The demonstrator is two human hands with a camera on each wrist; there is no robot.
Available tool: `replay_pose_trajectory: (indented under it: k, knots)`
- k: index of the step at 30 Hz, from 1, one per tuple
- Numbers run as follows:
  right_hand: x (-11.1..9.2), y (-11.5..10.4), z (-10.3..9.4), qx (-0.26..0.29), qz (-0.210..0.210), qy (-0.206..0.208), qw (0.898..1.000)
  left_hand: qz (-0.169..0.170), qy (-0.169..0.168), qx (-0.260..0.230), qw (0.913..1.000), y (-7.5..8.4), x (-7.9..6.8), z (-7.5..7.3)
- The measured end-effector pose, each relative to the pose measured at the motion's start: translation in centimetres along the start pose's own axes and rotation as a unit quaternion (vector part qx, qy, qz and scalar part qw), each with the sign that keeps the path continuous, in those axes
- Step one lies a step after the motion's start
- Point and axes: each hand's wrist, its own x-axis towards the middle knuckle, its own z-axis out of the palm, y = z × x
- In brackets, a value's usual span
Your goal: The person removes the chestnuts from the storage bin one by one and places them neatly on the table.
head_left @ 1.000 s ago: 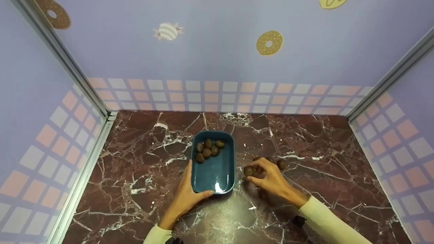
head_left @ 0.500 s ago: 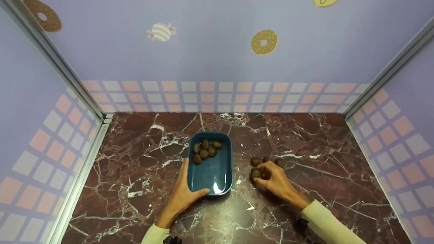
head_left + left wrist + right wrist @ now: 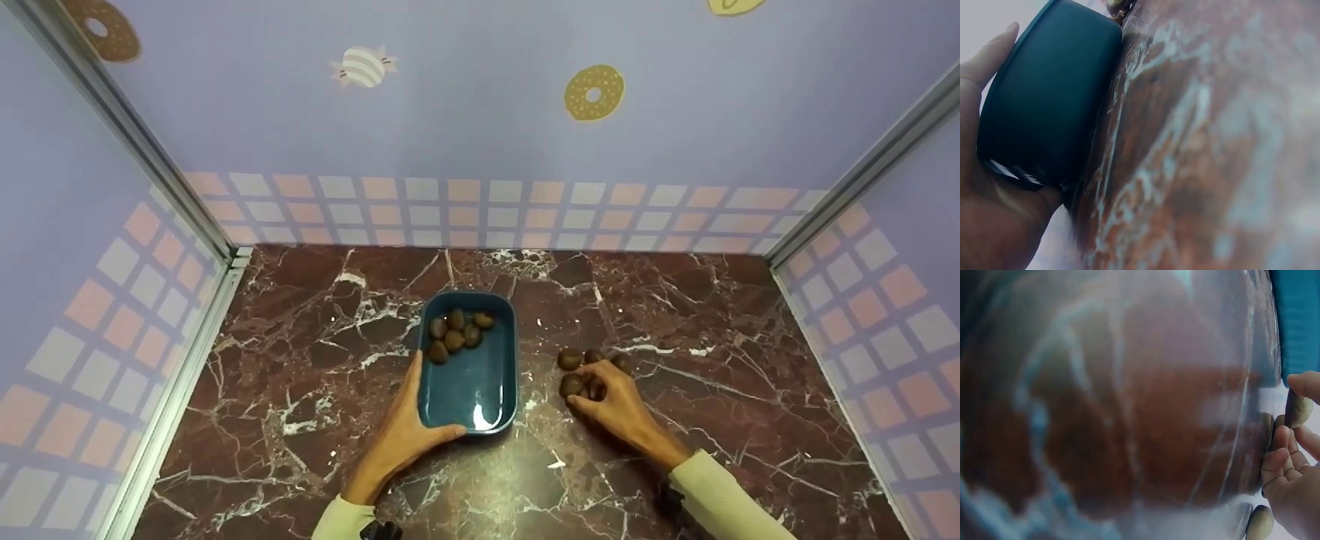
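Note:
My left hand [image 3: 412, 424] grips the near left corner of a teal rectangular dish [image 3: 469, 382], thumb along the near edge and fingers along the left side; the left wrist view has the hand curved round the dish's outer wall [image 3: 1050, 95]. Several brown chestnuts [image 3: 454, 340] lie in its far left part. On the right, my right hand [image 3: 619, 405] pinches a chestnut [image 3: 571, 385] between thumb and fingertips, low over the tabletop. The right wrist view shows that chestnut [image 3: 1299, 408] between the fingers. More chestnuts [image 3: 569, 358] lie just beyond the fingers, some partly hidden by the hand.
A glossy dark red marbled tabletop [image 3: 337, 420] bears everything. A purple patterned wall [image 3: 465, 135] closes off the back, with side walls [image 3: 892, 300] and metal posts [image 3: 142, 150] at left and right.
My right hand has moved a little to the right, away from the dish, with the chestnut at its fingertips. The left hand keeps its hold on the dish; the view has shifted slightly.

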Motion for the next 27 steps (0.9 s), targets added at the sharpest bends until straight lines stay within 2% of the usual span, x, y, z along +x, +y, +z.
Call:
replay_pose_trajectory:
  k: [11, 20, 27]
  knots:
    - [0.27, 0.69, 0.1, -0.011, -0.021, -0.002, 1.0, -0.001, 0.003, 0.005, 1.0, -0.11, -0.05, 0.13]
    - [0.29, 0.79, 0.24, -0.026, -0.041, -0.001, 0.999, -0.005, 0.003, -0.034, 0.9994, 0.08, -0.04, 0.12]
    - [-0.02, 0.72, 0.34, -0.032, -0.053, 0.004, 0.998, -0.008, 0.003, -0.025, 0.9997, 0.11, 0.0, 0.14]
